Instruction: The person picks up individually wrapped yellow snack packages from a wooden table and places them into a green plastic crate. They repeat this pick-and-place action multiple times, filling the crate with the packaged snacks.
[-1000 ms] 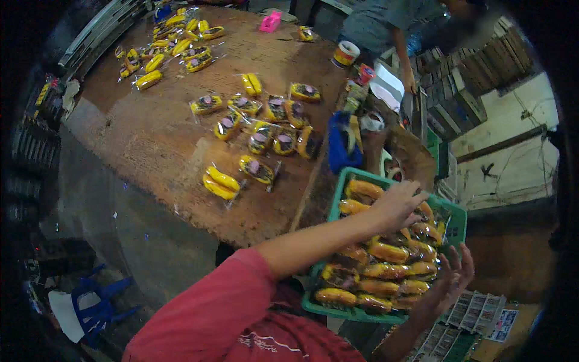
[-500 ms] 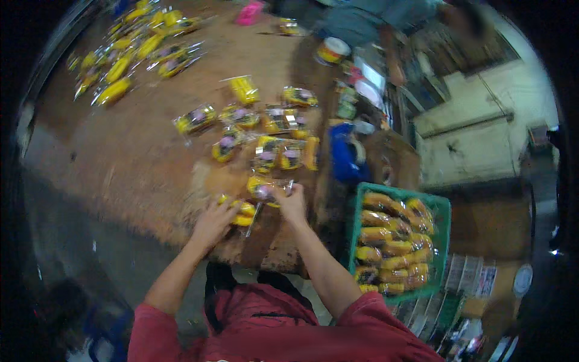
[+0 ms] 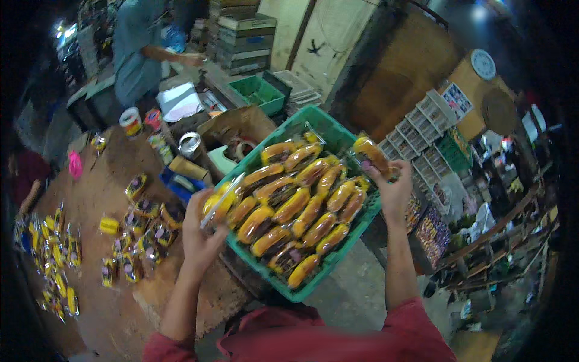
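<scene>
A green plastic crate (image 3: 294, 295) stands tilted in view before me, filled with rows of golden-brown buns in clear wrappers (image 3: 292, 205). At its left rim my left hand (image 3: 204, 232) is closed on a wrapped bun (image 3: 221, 202), whose clear wrapper edge sticks up beside the fingers. Over the right corner of the crate, my right hand (image 3: 391, 187) grips another wrapped bun (image 3: 371, 154), brown on top with yellow ends. The crate's lower layers are hidden by the top buns.
More wrapped buns (image 3: 145, 226) lie on the wooden table (image 3: 96, 199), with a yellow heap (image 3: 57, 259) at far left. Behind the crate stand a cardboard box (image 3: 241, 120), a second green crate (image 3: 259, 90) and a white tub (image 3: 130, 120). Another person (image 3: 137, 54) stands beyond the table.
My view has swung right, from the table to the crate. Both hands have left the table's front edge and now hold wrapped buns at the crate.
</scene>
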Action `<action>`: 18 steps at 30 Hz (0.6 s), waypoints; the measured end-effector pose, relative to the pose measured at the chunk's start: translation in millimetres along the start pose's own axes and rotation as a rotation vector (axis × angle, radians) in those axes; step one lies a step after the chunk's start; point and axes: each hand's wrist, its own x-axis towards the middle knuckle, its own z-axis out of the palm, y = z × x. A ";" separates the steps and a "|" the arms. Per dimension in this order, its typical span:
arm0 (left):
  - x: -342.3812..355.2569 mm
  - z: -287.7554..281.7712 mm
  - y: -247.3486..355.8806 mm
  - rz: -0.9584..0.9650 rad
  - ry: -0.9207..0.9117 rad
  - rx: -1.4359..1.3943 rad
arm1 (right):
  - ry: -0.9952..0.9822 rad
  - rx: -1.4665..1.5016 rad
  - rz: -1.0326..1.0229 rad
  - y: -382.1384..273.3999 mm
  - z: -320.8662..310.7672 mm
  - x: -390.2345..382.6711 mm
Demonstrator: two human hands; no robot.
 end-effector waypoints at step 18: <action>241.5 259.4 0.3 0.391 -0.639 0.329 | -0.304 0.251 0.015 92.8 26.7 8.0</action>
